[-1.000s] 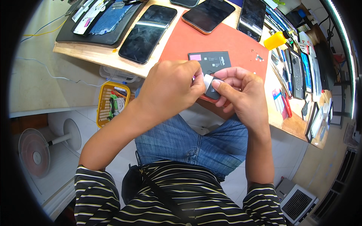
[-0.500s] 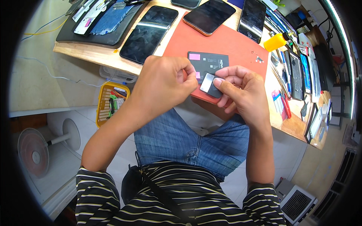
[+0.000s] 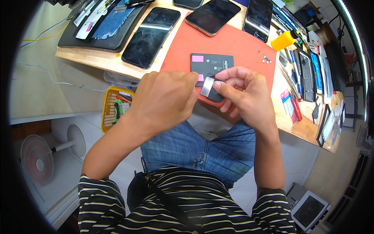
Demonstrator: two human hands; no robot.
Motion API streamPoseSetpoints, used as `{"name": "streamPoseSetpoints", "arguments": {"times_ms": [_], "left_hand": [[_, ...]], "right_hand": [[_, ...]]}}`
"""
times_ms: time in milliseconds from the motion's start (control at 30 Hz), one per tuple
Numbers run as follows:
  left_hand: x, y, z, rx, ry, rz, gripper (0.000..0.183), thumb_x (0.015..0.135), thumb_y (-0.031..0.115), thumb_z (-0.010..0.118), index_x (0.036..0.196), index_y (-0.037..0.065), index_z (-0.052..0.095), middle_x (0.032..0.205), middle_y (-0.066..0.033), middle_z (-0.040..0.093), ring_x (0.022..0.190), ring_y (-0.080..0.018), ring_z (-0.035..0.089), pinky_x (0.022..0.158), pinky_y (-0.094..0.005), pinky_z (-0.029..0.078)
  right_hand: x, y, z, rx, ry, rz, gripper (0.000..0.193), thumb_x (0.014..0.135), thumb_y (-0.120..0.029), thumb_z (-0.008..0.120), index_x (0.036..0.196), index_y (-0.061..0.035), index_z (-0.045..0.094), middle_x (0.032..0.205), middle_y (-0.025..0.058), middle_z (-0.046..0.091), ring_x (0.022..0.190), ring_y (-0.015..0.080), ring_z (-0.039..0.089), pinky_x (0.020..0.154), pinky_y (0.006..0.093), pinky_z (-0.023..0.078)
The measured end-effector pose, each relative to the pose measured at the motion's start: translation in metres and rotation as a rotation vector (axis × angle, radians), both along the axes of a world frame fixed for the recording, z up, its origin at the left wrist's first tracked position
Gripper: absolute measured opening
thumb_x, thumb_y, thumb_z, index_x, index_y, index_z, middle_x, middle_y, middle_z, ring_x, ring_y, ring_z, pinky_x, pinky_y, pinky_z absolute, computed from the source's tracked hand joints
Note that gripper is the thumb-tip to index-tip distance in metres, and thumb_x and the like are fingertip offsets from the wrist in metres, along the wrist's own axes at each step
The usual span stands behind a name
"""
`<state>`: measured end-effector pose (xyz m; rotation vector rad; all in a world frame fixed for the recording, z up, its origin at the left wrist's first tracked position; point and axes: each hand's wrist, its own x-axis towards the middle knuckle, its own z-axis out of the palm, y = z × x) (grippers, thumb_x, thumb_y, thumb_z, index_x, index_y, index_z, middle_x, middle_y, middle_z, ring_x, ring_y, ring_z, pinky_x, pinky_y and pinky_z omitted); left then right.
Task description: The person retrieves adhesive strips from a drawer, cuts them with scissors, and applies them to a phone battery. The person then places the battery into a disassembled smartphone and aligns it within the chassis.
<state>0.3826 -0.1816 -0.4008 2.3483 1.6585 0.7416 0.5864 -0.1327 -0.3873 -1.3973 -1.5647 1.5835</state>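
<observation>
My right hand (image 3: 249, 93) pinches a small flat piece (image 3: 213, 90), silver at one end and black at the other, between thumb and fingers. Under and beyond it, a dark flat battery (image 3: 208, 64) with pink patches lies on the orange-red mat (image 3: 179, 54). My left hand (image 3: 167, 97) is closed beside it, knuckles up, its thumb and forefinger near the silver end. Anything inside those left fingers is hidden from view.
Several dark-screened phones lie along the back, one smartphone (image 3: 152, 37) left of the mat. Tiny metal parts (image 3: 266, 59) and a yellow bottle (image 3: 283, 41) sit at its right, with red-handled pliers (image 3: 297, 111) nearer. Below the bench's left edge is a yellow basket (image 3: 108, 111).
My left hand has turned so its knuckles face up more and its fingertips are less visible. My right hand still holds the small piece, and the view has shifted slightly.
</observation>
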Motion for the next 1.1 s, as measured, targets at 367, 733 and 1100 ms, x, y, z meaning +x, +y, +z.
{"name": "streamPoseSetpoints", "arguments": {"times_ms": [367,733,1100], "left_hand": [[0.0,0.001,-0.006,0.054,-0.074,-0.035,0.019,0.085,0.01,0.073,0.103,0.005,0.073,0.066,-0.0086,0.064,0.054,-0.0263,0.062,0.05,-0.0375,0.048],[0.006,0.007,-0.008,0.077,0.054,-0.039,0.008,0.086,0.011,0.072,0.091,0.005,0.069,0.067,-0.0103,0.064,0.054,-0.0282,0.063,0.05,-0.0395,0.048],[0.003,0.01,-0.004,-0.029,-0.366,0.109,0.004,0.081,0.004,0.072,0.082,0.0,0.073,0.048,-0.0011,0.047,0.044,-0.0068,0.046,0.046,-0.0263,0.036]], "right_hand": [[-0.004,-0.001,0.003,-0.013,0.004,-0.011,0.024,0.092,-0.011,0.074,0.106,0.0058,0.066,0.074,0.0062,0.071,0.053,0.0064,0.062,0.041,0.019,0.043],[-0.004,-0.001,0.0,0.01,0.004,-0.006,0.023,0.093,-0.013,0.074,0.107,0.0043,0.067,0.073,0.0042,0.07,0.055,0.0054,0.062,0.042,0.0183,0.044],[-0.002,0.002,-0.001,-0.008,0.014,-0.011,0.024,0.092,-0.012,0.074,0.106,0.0065,0.066,0.074,0.0065,0.071,0.053,0.0072,0.064,0.04,0.0189,0.046]]}}
